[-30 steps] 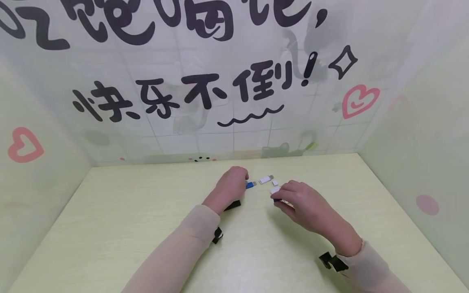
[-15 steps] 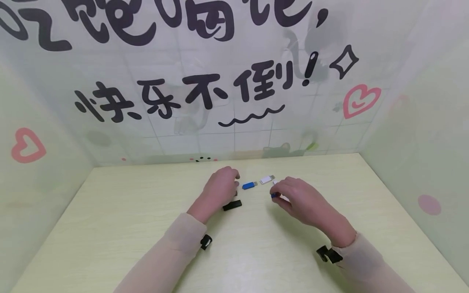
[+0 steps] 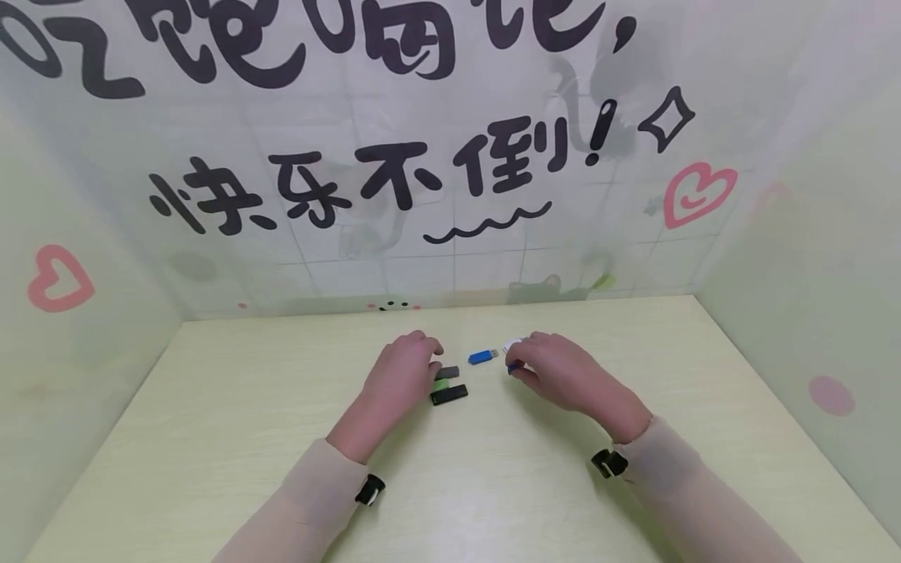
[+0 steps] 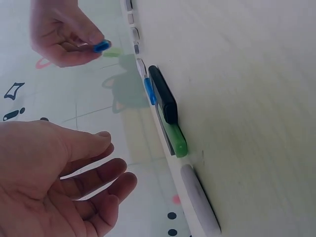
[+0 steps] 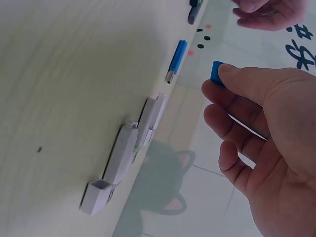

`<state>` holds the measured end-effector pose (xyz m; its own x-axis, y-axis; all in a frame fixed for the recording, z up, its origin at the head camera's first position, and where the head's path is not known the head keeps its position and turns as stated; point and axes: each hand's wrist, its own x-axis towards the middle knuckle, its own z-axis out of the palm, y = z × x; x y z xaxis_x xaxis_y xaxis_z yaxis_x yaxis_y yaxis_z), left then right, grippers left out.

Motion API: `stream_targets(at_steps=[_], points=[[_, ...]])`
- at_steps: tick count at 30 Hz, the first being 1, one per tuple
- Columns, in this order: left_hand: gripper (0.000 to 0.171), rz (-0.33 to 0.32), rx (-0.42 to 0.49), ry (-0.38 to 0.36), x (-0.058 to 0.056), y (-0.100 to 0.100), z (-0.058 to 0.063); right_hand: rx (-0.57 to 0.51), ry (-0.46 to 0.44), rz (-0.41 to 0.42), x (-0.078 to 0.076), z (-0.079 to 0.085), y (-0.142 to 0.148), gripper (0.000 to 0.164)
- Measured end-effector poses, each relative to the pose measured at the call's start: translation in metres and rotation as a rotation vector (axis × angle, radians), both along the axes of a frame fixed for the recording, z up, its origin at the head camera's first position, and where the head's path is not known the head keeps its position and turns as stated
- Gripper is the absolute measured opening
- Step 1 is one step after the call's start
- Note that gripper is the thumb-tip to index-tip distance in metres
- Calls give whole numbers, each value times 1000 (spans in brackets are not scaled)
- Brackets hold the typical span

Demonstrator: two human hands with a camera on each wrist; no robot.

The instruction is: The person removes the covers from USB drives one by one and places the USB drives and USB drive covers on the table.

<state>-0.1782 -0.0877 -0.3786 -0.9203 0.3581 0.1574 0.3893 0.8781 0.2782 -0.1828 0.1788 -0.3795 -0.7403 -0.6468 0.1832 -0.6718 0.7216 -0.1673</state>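
My right hand (image 3: 566,374) pinches a small blue cap (image 5: 216,72) between thumb and index finger, above the table. To its left in the head view lies an uncapped blue USB stick (image 3: 482,357), its metal plug pointing right. My left hand (image 3: 401,375) holds nothing, its fingers loosely bent in the left wrist view. Right by its fingers, a grey stick (image 3: 448,372), a green stick (image 4: 180,147) and a black USB stick (image 3: 449,394) lie close together. A white USB stick (image 3: 512,344) is partly hidden behind the right hand.
Several white pieces, among them a hollow white cap (image 5: 95,196) and a long white stick (image 5: 120,153), lie along the table in the right wrist view. A pale grey stick (image 4: 200,200) shows in the left wrist view. A printed wall (image 3: 450,274) stands behind the table (image 3: 246,414).
My left hand has drawn back left from the blue USB stick, uncovering it and the grey and green sticks. My right hand has moved left with the blue cap.
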Motion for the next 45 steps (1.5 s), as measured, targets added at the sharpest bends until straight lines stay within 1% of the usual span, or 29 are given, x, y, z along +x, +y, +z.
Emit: stream_targets(at_steps=[7,10,15,20,25,34,39,45], points=[[17,3,24,75,16,-13,1,36,-54,-21,-17,-2,-8,9],[16,8,34,91,22,-19,1,59,-87,-34,-23,-4,-11,9],[16,13,33,107,28,-27,-1,91,-139,-58,-31,-8,-14,9],[17,13,23,127,34,-35,-4,104,-154,-56,-37,-12,-17,11],[20,23,-9,143,41,-42,-5,104,-160,-33,-41,-11,-20,11],[36,54,-55,138,52,-52,-6,119,-205,-50,-45,-13,-21,8],[43,70,-84,152,54,-60,-10,125,-243,-61,-47,-13,-24,9],[44,79,-83,142,56,-66,-15,123,-268,-44,-47,-14,-23,12]])
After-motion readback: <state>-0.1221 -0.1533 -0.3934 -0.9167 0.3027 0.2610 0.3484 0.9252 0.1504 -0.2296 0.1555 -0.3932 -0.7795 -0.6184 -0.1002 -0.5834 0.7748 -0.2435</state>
